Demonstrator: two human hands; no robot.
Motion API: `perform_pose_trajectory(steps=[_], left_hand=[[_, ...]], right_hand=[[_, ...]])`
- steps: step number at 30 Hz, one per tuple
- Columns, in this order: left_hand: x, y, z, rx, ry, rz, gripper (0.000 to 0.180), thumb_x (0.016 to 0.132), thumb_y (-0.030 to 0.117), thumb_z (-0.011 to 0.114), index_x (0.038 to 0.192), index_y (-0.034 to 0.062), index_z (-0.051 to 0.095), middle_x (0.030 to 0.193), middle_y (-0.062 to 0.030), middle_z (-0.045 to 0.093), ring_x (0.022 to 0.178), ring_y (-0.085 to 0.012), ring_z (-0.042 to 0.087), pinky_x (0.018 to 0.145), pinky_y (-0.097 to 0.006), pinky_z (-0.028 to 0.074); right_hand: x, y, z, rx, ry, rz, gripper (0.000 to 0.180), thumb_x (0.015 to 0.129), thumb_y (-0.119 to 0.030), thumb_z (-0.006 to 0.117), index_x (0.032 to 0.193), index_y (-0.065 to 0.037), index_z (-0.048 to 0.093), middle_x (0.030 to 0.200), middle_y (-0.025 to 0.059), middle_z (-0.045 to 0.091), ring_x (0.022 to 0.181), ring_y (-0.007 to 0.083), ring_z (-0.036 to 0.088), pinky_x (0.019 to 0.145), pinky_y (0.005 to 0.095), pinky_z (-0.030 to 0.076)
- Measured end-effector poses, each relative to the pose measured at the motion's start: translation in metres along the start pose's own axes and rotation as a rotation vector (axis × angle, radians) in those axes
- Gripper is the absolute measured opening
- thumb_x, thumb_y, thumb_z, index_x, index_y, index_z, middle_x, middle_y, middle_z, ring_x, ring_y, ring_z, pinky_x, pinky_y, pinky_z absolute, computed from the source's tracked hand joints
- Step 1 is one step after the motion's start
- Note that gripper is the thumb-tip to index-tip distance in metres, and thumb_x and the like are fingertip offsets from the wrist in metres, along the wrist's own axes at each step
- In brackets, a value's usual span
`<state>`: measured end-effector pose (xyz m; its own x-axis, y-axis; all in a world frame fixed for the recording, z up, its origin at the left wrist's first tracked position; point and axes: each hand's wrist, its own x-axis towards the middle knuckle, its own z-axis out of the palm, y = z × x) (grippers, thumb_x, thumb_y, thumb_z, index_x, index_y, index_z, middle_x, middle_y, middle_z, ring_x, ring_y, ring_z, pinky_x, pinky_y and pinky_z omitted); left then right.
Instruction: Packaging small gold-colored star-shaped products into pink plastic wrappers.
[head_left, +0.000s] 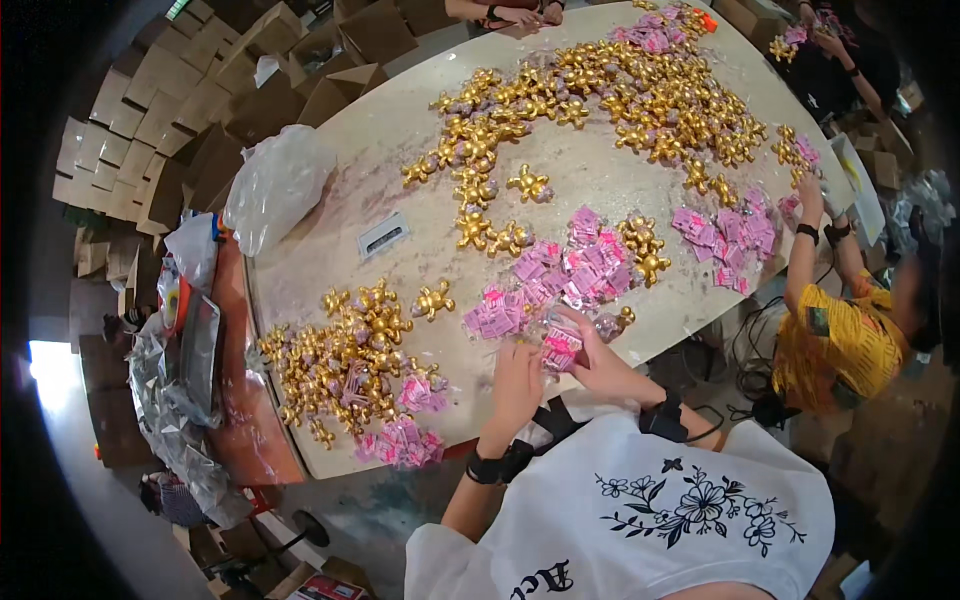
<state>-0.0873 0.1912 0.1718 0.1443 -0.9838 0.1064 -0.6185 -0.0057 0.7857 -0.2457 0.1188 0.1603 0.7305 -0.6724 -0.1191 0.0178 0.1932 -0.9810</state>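
Note:
At the table's near edge, my left hand (518, 385) and my right hand (601, 362) are close together, fingers closed around a pink printed packet (562, 346) in clear plastic. Just beyond them spreads a heap of similar pink packets (595, 262). A gold bear figurine (625, 317) lies beside my right hand. To the left of my hands is a pile of shiny gold bear figurines (345, 345), with more pink packets (402, 440) at its near side. One gold bear (433, 300) rests apart from that pile.
Across the pale table (350, 200) stretches a long band of gold bears (600, 90). A clear plastic bag (280, 185) and a small label-like rectangle (383, 235) lie at left. Co-workers sit around the table, one in a yellow shirt (840, 340). Cardboard boxes (160, 85) are stacked beyond.

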Motion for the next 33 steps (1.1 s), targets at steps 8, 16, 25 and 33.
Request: perform_pose_trajectory(steps=[8, 16, 25, 33], left_hand=[[0.005, 0.036, 0.006, 0.113, 0.098, -0.112, 0.026, 0.077, 0.012, 0.062, 0.097, -0.0015, 0.052, 0.097, -0.0180, 0.043, 0.088, -0.0323, 0.048, 0.077, -0.040, 0.041], [0.006, 0.056, 0.034, -0.569, 0.076, -0.527, 0.028, 0.088, 0.013, 0.057, 0.112, 0.0006, 0.049, 0.097, -0.0113, 0.056, 0.089, -0.0155, 0.054, 0.078, -0.029, 0.044], [0.006, 0.057, 0.026, -0.868, 0.119, -0.445, 0.019, 0.090, 0.006, 0.054, 0.107, 0.0000, 0.049, 0.099, -0.0038, 0.055, 0.091, -0.0081, 0.051, 0.081, -0.024, 0.042], [0.015, 0.057, 0.018, -0.893, 0.032, -0.445, 0.026, 0.089, 0.001, 0.052, 0.112, -0.0006, 0.040, 0.102, -0.0081, 0.056, 0.094, -0.0115, 0.055, 0.084, -0.026, 0.044]], right_hand=[[0.001, -0.002, -0.025, 0.180, -0.123, 0.188, 0.051, 0.088, 0.000, 0.054, 0.132, -0.005, 0.029, 0.114, 0.0091, 0.053, 0.092, 0.0130, 0.056, 0.072, 0.0272, 0.050], [0.004, -0.015, -0.053, 0.188, -0.229, 0.284, 0.049, 0.088, -0.003, 0.056, 0.130, -0.001, 0.031, 0.099, 0.0050, 0.056, 0.086, 0.0102, 0.055, 0.073, 0.0249, 0.047], [0.003, -0.039, -0.060, 0.176, -0.356, 0.197, 0.047, 0.090, -0.010, 0.055, 0.131, -0.003, 0.032, 0.089, 0.0018, 0.055, 0.067, 0.0033, 0.049, 0.050, 0.0187, 0.041], [-0.007, -0.049, -0.050, 0.458, -0.293, 0.218, 0.076, 0.083, -0.008, 0.065, 0.140, -0.006, 0.016, 0.109, 0.0065, 0.055, 0.091, 0.0070, 0.054, 0.076, 0.0218, 0.046]])
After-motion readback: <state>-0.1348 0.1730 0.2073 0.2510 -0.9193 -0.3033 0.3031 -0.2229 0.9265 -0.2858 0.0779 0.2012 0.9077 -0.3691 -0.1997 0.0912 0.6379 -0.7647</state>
